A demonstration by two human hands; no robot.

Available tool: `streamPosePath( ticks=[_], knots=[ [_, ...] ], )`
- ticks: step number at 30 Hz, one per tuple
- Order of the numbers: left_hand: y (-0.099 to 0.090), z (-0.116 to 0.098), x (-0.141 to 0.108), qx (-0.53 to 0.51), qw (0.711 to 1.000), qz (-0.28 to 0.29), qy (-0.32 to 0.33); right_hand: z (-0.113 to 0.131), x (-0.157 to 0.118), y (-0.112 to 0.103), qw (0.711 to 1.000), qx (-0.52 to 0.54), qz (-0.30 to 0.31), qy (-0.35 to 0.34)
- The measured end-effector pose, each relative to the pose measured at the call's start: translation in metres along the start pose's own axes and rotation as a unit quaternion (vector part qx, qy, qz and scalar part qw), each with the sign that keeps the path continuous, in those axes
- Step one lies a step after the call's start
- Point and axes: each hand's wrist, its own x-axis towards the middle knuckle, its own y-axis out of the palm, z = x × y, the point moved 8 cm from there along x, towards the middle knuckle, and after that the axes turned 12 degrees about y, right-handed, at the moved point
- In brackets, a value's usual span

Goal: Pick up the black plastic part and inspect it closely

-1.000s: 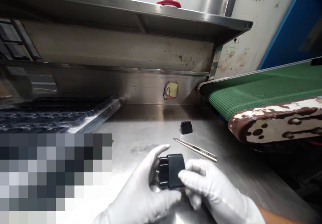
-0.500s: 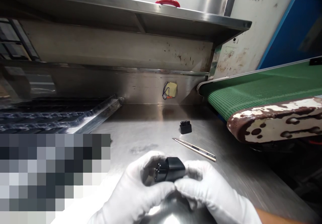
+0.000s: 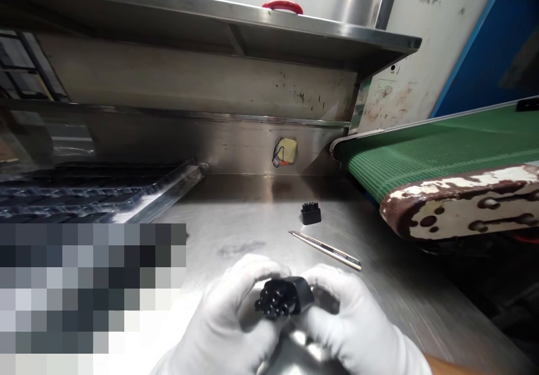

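Here, head view: both white-gloved hands, left hand (image 3: 229, 319) and right hand (image 3: 345, 324), pinch one black plastic plug (image 3: 285, 297) between them low over the steel table (image 3: 236, 218), its pinned open end tipped toward the camera. Beyond the hands a thin metal blade (image 3: 325, 249) lies flat, a smaller black part (image 3: 310, 214) sits just behind it, and a green conveyor belt (image 3: 438, 145) runs along the right.
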Motion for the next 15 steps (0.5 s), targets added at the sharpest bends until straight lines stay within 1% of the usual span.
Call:
streamPosePath(
  ticks=[1,3,5,6,8,10,12,15],
  knots=[
    [0.001,0.0,-0.001,-0.011,1.0,0.007,0.004,0.002,0.0,0.002,1.0,0.01,0.017,-0.012],
    [0.003,-0.002,-0.004,-0.01,0.999,0.041,0.031,0.002,0.001,0.005,0.999,0.017,0.037,-0.014],
    [0.004,-0.007,-0.006,0.043,0.992,0.083,0.082,0.002,0.003,0.005,0.999,-0.007,0.037,-0.008],
    [0.002,-0.01,-0.008,0.078,0.986,0.089,0.114,0.001,0.003,0.004,0.999,-0.026,0.031,-0.008],
    [-0.004,-0.014,-0.01,0.126,0.975,0.075,0.168,0.003,0.003,0.003,0.998,-0.057,0.022,-0.021],
    [-0.009,-0.017,-0.013,0.14,0.969,0.046,0.2,0.004,0.003,0.005,0.997,-0.061,0.039,-0.03],
    [-0.009,-0.016,-0.016,0.143,0.968,0.031,0.204,0.006,0.002,0.007,0.996,-0.055,0.057,-0.043],
    [-0.009,-0.015,-0.02,0.15,0.97,0.01,0.19,0.01,0.001,0.007,0.997,-0.036,0.053,-0.049]
  ],
)
